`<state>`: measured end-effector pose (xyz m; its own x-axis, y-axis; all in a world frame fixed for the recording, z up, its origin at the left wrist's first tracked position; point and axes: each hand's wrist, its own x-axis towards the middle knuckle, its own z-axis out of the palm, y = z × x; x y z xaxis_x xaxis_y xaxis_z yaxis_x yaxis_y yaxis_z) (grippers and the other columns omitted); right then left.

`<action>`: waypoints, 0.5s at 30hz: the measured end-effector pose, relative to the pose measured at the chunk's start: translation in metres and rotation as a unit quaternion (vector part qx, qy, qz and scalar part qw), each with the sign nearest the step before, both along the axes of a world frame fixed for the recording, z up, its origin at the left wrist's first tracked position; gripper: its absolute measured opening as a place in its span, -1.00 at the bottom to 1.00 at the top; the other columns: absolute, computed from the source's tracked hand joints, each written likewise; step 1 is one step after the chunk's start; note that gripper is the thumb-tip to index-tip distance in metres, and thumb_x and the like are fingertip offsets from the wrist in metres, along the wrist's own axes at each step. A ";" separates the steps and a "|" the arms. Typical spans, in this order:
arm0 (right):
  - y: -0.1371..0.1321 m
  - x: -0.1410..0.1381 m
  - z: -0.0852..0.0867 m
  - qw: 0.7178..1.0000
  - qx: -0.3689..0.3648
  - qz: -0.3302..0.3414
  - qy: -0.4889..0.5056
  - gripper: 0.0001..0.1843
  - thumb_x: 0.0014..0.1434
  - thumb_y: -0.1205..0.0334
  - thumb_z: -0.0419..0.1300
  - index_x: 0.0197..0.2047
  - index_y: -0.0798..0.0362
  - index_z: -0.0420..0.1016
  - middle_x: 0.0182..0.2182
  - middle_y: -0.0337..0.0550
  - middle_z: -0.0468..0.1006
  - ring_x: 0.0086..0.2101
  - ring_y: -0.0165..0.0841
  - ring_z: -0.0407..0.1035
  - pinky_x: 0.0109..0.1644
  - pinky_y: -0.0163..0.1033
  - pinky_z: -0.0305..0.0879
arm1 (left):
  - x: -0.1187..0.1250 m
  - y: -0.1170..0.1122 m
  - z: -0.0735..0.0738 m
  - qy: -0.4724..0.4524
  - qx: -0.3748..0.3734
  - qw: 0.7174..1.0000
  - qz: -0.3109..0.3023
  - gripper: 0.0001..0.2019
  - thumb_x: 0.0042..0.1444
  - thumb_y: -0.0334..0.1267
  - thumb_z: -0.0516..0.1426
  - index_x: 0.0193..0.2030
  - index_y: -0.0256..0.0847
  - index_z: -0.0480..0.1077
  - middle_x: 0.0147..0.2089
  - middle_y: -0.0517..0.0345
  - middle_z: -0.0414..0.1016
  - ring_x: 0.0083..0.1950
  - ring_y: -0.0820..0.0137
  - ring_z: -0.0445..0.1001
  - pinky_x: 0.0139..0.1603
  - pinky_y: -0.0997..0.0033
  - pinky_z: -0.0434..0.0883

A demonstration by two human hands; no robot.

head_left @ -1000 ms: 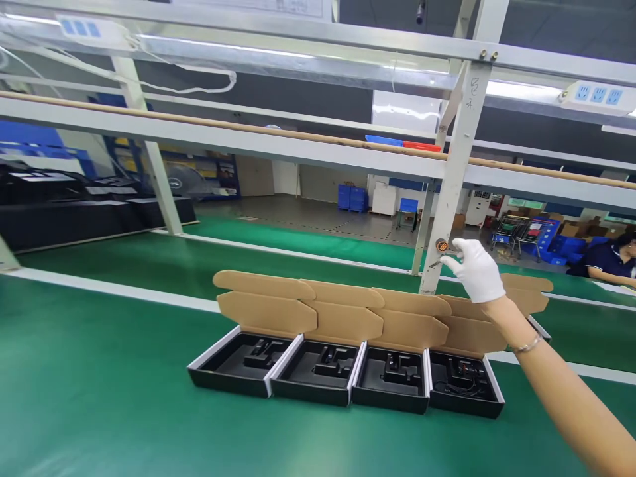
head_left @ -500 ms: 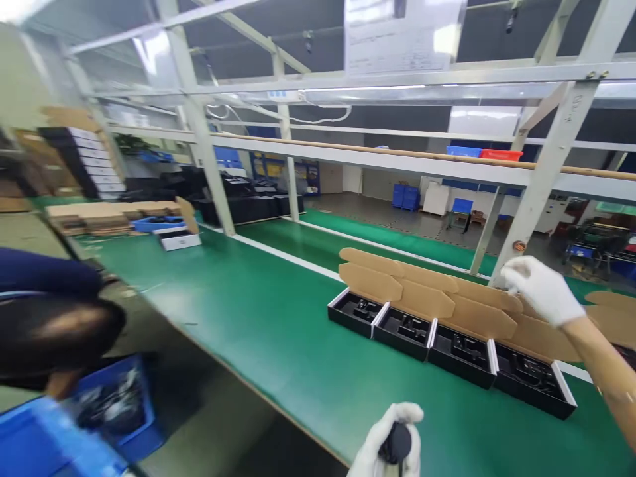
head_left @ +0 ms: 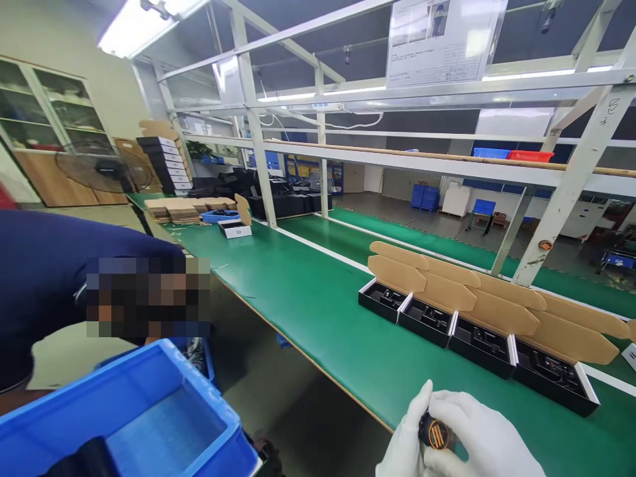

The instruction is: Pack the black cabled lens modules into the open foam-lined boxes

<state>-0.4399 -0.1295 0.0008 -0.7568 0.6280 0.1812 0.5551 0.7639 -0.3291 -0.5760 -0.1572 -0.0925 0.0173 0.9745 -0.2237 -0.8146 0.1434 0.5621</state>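
Observation:
Both my hands wear white gloves and meet at the bottom edge of the view. My left hand (head_left: 405, 445) and my right hand (head_left: 484, 440) are closed together round a small black round part with an orange striped face (head_left: 434, 432). Beyond them, on the green belt (head_left: 318, 311), stands a row of several open black boxes (head_left: 477, 338) with black foam inserts and brown cardboard lids (head_left: 497, 298) folded back. The rightmost box (head_left: 554, 377) holds dark parts.
A co-worker in a dark blue top (head_left: 59, 278) bends over at the left beside a blue plastic bin (head_left: 134, 417). Stacks of flat cardboard (head_left: 189, 209) and a white-edged box (head_left: 235, 228) lie far up the belt. White frame posts (head_left: 571, 192) rise behind the boxes.
The view swung left and down. My right hand left the post with the round tag and came down to join the left hand on the small black part.

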 end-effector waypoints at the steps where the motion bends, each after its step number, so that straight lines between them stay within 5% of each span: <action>1: -0.001 0.000 -0.002 1.000 0.010 0.010 0.000 -0.60 0.05 0.36 0.21 -0.03 -0.15 0.49 -0.04 -0.23 0.56 -0.13 -0.30 0.48 -0.13 -0.32 0.44 | -0.001 -0.002 0.001 0.002 -0.005 1.000 0.003 -0.77 -0.09 -0.23 0.35 -0.25 -0.17 0.55 -0.22 0.09 0.59 -0.09 0.17 0.53 -0.14 0.39 0.46; 9: -0.009 -0.001 0.006 0.997 0.016 0.066 -0.040 -0.59 0.07 0.39 0.21 -0.01 -0.13 0.47 -0.10 -0.27 0.59 -0.20 -0.34 0.49 -0.17 -0.33 0.45 | 0.009 -0.005 0.025 -0.036 -0.004 0.997 -0.072 -0.56 0.05 0.09 0.22 -0.28 -0.34 0.51 -0.41 0.00 0.54 -0.27 0.23 0.55 -0.23 0.32 0.49; 15: -0.010 -0.004 0.012 0.995 -0.003 0.086 -0.049 -0.61 0.14 0.35 0.20 0.03 -0.16 0.46 -0.07 -0.26 0.59 -0.17 -0.35 0.49 -0.14 -0.34 0.45 | -0.001 -0.019 0.004 0.003 -0.065 0.996 -0.054 -0.63 0.02 0.04 0.25 -0.24 -0.26 0.53 -0.49 0.09 0.50 -0.41 0.28 0.52 -0.37 0.39 0.48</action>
<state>-0.4435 -0.1392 0.0132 -0.8672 0.4882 0.0982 0.4457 0.8489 -0.2841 -0.5768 -0.1764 -0.0882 0.1177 0.9301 -0.3478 -0.7869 0.3010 0.5387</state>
